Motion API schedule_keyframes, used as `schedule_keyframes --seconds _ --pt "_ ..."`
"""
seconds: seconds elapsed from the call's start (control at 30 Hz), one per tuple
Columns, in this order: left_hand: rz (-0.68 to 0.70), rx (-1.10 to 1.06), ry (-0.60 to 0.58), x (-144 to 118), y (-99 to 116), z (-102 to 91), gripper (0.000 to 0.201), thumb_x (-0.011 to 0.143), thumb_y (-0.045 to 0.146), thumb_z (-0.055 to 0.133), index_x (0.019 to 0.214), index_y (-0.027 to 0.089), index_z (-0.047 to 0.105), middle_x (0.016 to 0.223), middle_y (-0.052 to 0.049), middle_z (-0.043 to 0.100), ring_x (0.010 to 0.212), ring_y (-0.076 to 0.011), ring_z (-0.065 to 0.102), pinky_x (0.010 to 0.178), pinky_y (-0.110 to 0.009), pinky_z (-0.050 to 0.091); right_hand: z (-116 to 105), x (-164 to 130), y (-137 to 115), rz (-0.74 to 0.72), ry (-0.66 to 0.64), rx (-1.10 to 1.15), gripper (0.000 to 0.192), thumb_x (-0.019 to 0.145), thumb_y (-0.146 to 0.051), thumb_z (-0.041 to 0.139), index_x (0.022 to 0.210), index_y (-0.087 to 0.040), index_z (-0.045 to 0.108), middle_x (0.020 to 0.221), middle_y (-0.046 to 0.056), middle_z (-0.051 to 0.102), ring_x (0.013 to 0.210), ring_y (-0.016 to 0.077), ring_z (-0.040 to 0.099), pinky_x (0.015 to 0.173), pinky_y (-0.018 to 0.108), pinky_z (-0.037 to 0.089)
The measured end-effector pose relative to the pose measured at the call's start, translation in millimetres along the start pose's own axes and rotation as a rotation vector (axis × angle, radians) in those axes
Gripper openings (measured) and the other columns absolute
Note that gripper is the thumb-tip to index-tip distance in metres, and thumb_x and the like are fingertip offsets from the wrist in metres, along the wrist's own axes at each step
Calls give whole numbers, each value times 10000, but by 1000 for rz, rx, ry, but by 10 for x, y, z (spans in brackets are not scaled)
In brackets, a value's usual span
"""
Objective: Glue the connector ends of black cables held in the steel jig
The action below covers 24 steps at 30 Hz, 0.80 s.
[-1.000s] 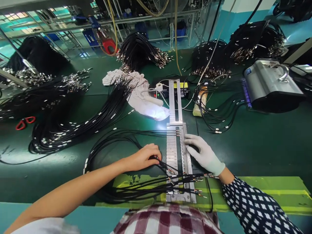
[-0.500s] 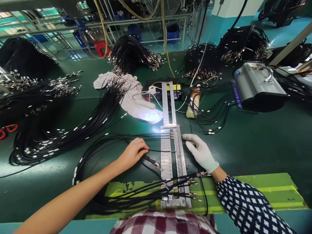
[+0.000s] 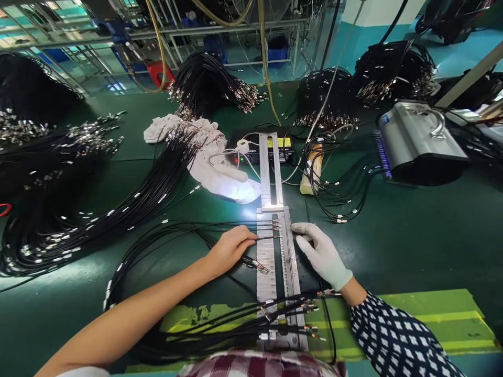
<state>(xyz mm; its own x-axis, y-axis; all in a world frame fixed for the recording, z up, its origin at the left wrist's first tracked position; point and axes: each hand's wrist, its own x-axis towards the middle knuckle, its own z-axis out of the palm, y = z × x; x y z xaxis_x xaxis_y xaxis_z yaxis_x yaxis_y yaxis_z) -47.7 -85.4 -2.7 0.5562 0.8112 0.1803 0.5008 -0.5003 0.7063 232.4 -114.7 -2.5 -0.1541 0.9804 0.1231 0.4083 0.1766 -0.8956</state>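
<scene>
Metal slotted jig (image 3: 267, 267) is lying on the green worktop (image 3: 412, 235). Left hand (image 3: 230, 248) is pinching a black cable (image 3: 264, 238) at its left edge; gloved right hand (image 3: 320, 251) is resting open and empty on its right rail.

Lighting: bright overhead, even. Hot glare spot on white cloth (image 3: 231, 183) nr metal rail (image 3: 271, 173), blown out. Soft shadows on green table (image 3: 412, 230). Wide-angle bend at edges; centre sharp, corners slightly soft.
</scene>
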Motion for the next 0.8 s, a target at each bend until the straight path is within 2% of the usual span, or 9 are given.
schedule_keyframes --seconds 0.2,0.33,0.5,0.67,0.8 --pt "12 47 -92 121 -31 -75 280 991 233 435 1111 195 685 886 -47 679 804 -143 643 750 -240 508 -12 12 -38 30 -22 2 210 946 -278 504 1097 -242 647 1170 76 653 1077 221 629 888 374 544" --pt "14 83 -181 206 28 -165 311 989 208 405 1106 185 693 866 -50 676 785 -147 641 728 -234 501 -13 23 -50 30 -26 8 205 946 -278 506 1087 -245 651 1176 75 645 1079 220 624 884 370 540" --pt "10 95 -223 301 48 -220 309 986 200 401 1109 185 684 903 -53 685 817 -152 640 757 -243 500 -15 25 -49 23 -24 8 197 947 -282 506 1069 -243 657 1161 72 649 1071 221 625 877 368 538" --pt "70 104 -165 257 -26 -133 308 1006 228 379 1111 197 667 932 -50 658 848 -143 612 782 -249 494 -17 24 -36 15 -30 12 196 949 -290 510 1067 -237 658 1155 77 648 1077 221 620 881 366 537" --pt "197 419 13 108 -61 -7 350 1006 213 347 1115 224 680 910 -72 577 812 -168 516 731 -296 460 -15 24 -24 8 -32 14 199 950 -288 510 1077 -241 655 1151 76 649 1081 221 618 890 366 536"
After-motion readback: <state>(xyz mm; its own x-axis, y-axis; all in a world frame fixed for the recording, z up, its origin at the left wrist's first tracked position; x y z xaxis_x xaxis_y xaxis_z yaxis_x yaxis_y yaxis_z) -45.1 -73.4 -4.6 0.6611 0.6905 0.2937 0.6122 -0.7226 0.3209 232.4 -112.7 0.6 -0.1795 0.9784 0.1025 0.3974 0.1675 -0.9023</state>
